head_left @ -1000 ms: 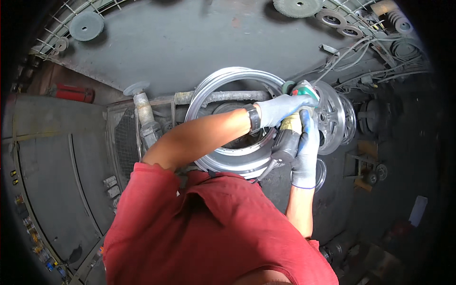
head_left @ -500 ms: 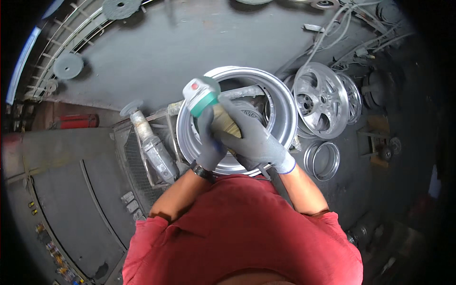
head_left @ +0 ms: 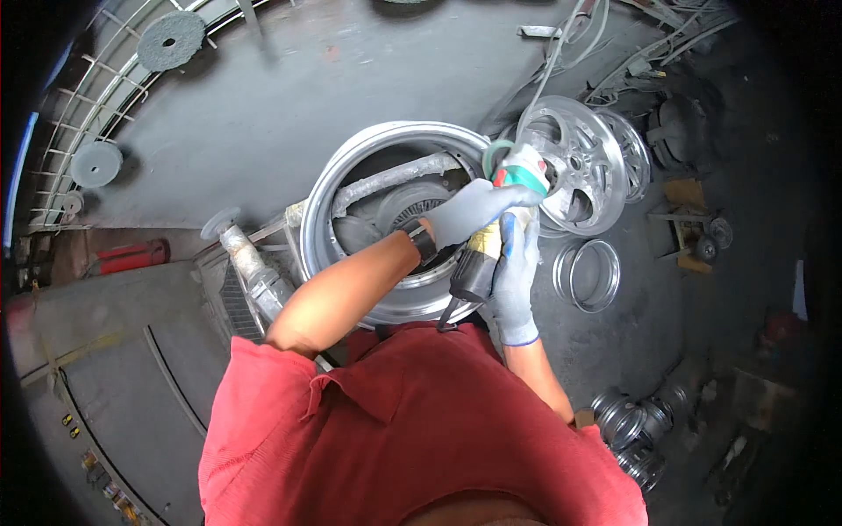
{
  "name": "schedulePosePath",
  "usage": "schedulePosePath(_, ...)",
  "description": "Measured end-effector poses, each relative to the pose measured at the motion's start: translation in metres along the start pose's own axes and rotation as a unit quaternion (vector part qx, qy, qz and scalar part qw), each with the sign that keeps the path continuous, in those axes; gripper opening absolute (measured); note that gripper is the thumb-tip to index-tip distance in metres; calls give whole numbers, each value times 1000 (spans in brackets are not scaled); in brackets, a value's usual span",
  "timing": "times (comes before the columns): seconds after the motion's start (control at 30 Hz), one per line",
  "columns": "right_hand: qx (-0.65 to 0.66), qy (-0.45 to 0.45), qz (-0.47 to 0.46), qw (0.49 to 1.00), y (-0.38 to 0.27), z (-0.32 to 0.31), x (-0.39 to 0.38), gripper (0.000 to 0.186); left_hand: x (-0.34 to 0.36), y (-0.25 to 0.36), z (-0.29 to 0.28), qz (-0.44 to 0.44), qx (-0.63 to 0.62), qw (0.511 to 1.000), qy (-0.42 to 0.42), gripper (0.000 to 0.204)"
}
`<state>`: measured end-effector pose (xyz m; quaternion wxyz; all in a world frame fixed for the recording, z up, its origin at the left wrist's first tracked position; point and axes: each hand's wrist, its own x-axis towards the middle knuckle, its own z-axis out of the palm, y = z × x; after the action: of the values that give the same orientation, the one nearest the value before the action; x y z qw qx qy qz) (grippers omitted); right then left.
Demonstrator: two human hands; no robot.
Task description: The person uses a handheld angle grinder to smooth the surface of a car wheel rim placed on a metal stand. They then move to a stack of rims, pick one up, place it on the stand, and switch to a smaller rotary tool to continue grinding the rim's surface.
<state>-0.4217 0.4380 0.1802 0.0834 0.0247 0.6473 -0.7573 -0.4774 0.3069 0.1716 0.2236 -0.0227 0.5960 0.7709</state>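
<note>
Both my hands wear grey gloves and are closed on an angle grinder (head_left: 481, 254) with a green and white head, a yellow body and a dark rear end. My left hand (head_left: 469, 212) wraps the grinder near its head. Lower down, my right hand (head_left: 516, 276) grips the body from the right side. The grinder is held above the right edge of a silver wheel rim (head_left: 317, 223), its round disc partly hidden behind the head. Through the rim's open middle show a whitish bar and a round, ribbed part.
Right of the rim leans a spoked wheel (head_left: 611, 167), with a narrow metal ring (head_left: 562, 273) below it. A long grey tool (head_left: 261, 282) with a round pad lies at left. Abrasive discs (head_left: 153, 46) hang on a wire rack. A red cylinder (head_left: 132, 256) lies beyond. Cables run at the upper right.
Both hands have carried the grinder right, from the rim's upper left to its right edge. My left forearm now reaches across the rim. The view has shifted a little.
</note>
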Motion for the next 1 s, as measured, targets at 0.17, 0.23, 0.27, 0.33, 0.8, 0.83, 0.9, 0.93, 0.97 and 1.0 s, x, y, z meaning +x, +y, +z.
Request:
schedulePosePath(0.17,-170,-217,-70,959,16,24,19,78,-49,-38,-33,128,-194,956,178,38)
schedulePosePath(0.23,-240,-275,-238,900,21,37,24,84,-81,-58,-39,182,-197,932,243,39)
schedulePosePath(0.27,-237,-302,-234,893,22,40,26,85,-87,-68,-35,218,-241,901,287,39)
schedulePosePath(0.33,-229,-352,-232,877,25,41,28,88,-89,-82,-37,211,-301,880,299,39)
schedulePosePath(0.8,-79,-83,-35,993,24,17,-2,55,-29,-32,-25,42,-102,993,45,43)
schedulePosePath(0.83,-74,-107,-4,991,28,21,2,58,-37,-37,-30,52,-119,989,67,43)
schedulePosePath(0.9,-172,-182,-73,965,35,28,10,79,-63,-55,-41,140,-131,967,170,39)
schedulePosePath(0.93,-199,-234,-116,945,37,30,14,83,-75,-63,-45,168,-131,954,209,40)
schedulePosePath(0.97,-193,-275,-152,929,40,35,18,86,-84,-72,-47,186,-129,941,253,41)
schedulePosePath(1.0,-187,-318,-194,909,42,40,23,90,-89,-82,-43,210,-184,916,287,42)
